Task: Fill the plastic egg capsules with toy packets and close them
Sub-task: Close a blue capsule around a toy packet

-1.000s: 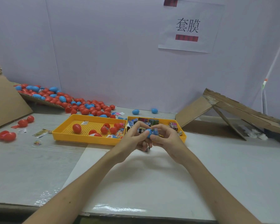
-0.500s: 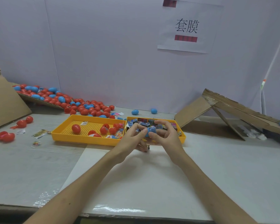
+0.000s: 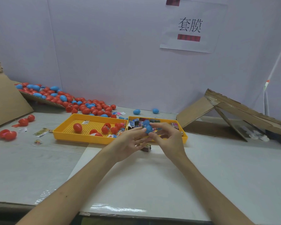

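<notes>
At the far left a brown cardboard sheet (image 3: 5, 98) leaned over the grey table (image 3: 39, 168), with a few loose red plastic egg capsules (image 3: 7, 135) near it. Behind, a heap of red and blue egg capsules (image 3: 58, 98) spilled down a cardboard ramp along the wall. Right of that sat a yellow perforated plastic tray (image 3: 81, 139) holding several red eggs, and touching its right side a second yellow tray (image 3: 185, 137) full of small printed toy packets (image 3: 136, 123).

In front of the second tray, above the table, the left hand (image 3: 128, 143) pinched a blue plastic egg capsule (image 3: 148, 129) between thumb and fingertips, and the right hand (image 3: 169, 140) gripped the same egg from the other side, thumb and forefinger curled on it. Just below the hands a small dark packet (image 3: 147, 146) showed; whether it lay on the table or was held could not be told.

Two more blue eggs (image 3: 136, 111) lay by the far wall. Farther right stood a folded cardboard piece (image 3: 233, 114).
</notes>
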Action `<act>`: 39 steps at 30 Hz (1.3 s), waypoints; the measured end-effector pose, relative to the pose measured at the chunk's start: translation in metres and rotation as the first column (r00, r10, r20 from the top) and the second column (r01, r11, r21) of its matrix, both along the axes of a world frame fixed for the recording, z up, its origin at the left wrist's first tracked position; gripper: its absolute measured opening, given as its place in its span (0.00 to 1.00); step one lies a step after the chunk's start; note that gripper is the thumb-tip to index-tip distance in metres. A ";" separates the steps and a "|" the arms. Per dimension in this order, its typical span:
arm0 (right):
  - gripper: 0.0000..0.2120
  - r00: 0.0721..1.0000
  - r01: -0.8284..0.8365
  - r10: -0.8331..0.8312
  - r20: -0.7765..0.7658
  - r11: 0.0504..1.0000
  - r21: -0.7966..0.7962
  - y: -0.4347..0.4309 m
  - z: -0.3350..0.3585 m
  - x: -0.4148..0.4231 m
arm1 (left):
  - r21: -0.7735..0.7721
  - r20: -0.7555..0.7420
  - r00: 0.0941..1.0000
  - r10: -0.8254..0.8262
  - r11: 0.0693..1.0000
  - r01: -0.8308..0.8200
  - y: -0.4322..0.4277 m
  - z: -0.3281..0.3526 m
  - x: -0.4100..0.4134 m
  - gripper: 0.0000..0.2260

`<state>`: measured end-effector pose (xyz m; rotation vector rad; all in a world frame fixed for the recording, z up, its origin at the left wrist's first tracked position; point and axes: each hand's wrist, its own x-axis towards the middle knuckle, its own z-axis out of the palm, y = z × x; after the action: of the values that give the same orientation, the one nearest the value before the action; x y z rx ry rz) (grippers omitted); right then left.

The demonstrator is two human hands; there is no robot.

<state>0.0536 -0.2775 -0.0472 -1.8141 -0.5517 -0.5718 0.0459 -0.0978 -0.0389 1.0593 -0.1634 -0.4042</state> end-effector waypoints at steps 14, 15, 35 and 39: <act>0.18 0.997 -0.006 0.001 0.077 0.998 0.064 -0.001 0.001 0.000 | 0.046 0.014 0.999 -0.040 0.998 0.040 -0.002 0.000 -0.003 0.12; 0.18 0.997 -0.006 0.001 0.074 0.998 0.065 -0.001 0.001 0.000 | 0.049 0.019 0.999 -0.040 0.998 0.039 -0.002 0.000 -0.003 0.13; 0.15 0.999 -0.024 0.022 0.023 0.996 0.083 -0.007 -0.006 0.007 | 0.059 0.071 0.993 -0.089 0.995 0.085 -0.002 -0.002 -0.002 0.13; 0.13 0.999 -0.022 0.020 0.035 0.997 0.078 -0.007 -0.006 0.007 | 0.060 0.079 0.993 -0.087 0.995 0.082 -0.002 -0.004 0.000 0.13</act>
<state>0.0605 -0.2849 -0.0529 -1.7252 -0.5629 -0.6027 0.0455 -0.0996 -0.0428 1.1276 -0.2713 -0.4444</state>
